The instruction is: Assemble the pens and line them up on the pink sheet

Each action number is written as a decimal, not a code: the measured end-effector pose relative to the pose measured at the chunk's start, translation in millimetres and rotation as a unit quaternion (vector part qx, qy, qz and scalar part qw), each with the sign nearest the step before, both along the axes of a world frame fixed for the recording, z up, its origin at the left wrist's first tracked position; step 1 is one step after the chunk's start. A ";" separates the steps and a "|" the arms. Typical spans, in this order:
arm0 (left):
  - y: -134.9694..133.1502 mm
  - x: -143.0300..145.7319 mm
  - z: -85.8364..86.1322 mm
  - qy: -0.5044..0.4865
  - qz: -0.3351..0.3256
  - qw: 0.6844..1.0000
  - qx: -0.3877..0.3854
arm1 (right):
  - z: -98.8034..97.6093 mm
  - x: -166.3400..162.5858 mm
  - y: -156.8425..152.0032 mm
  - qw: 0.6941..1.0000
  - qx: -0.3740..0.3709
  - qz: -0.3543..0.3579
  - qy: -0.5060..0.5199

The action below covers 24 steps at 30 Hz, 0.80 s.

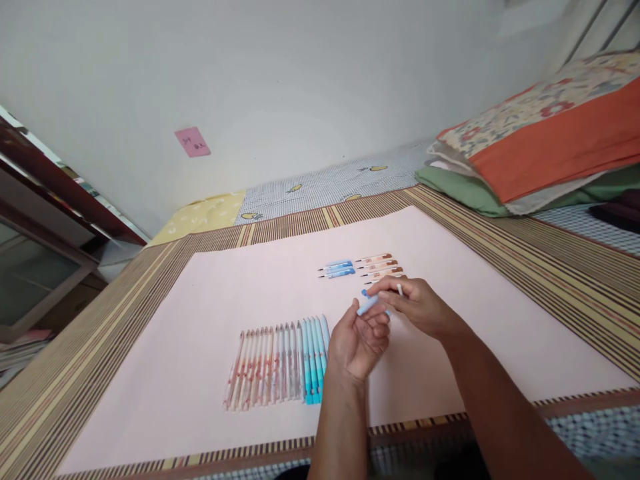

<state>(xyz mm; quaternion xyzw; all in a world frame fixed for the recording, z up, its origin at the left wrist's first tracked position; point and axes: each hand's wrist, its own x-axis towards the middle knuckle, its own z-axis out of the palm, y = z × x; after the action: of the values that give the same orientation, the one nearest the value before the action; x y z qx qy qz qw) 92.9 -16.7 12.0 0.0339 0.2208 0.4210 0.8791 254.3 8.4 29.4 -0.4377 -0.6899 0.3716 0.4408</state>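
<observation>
My left hand (357,340) is curled round a light blue pen part (369,305) above a pale pink sheet (215,320). My right hand (417,303) pinches a thin white pen piece (399,289) right beside it, fingers closed. A row of several pens (280,363), pink ones on the left and blue ones on the right, lies just left of my left hand. Beyond my hands lie a few blue pens (339,269) and several brown pens (383,265).
The pink sheet lies on a striped woven mat (550,267). Folded bedding with an orange and floral cover (545,133) is stacked at the back right. A pink note (193,142) sticks to the white wall. A dark wooden frame (45,220) stands at the left.
</observation>
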 end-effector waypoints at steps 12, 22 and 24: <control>0.6 -3.3 15.0 -0.002 0.173 0.984 0.039 | 6.8 -20.4 -7.4 0.970 0.037 -0.223 0.093; 3.5 -26.2 21.7 -0.004 0.299 0.946 0.127 | 24.1 -41.0 -24.0 0.951 0.025 -0.175 0.253; 3.6 -29.2 23.0 -0.011 0.310 0.941 0.134 | 24.9 -50.8 -26.7 0.956 -0.003 -0.130 0.262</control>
<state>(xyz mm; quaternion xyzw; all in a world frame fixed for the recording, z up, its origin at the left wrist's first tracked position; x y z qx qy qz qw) 63.7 -13.1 35.1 0.0771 0.1523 0.6990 0.6944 203.6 -18.3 54.3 -0.4122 -0.4862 0.4151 0.6492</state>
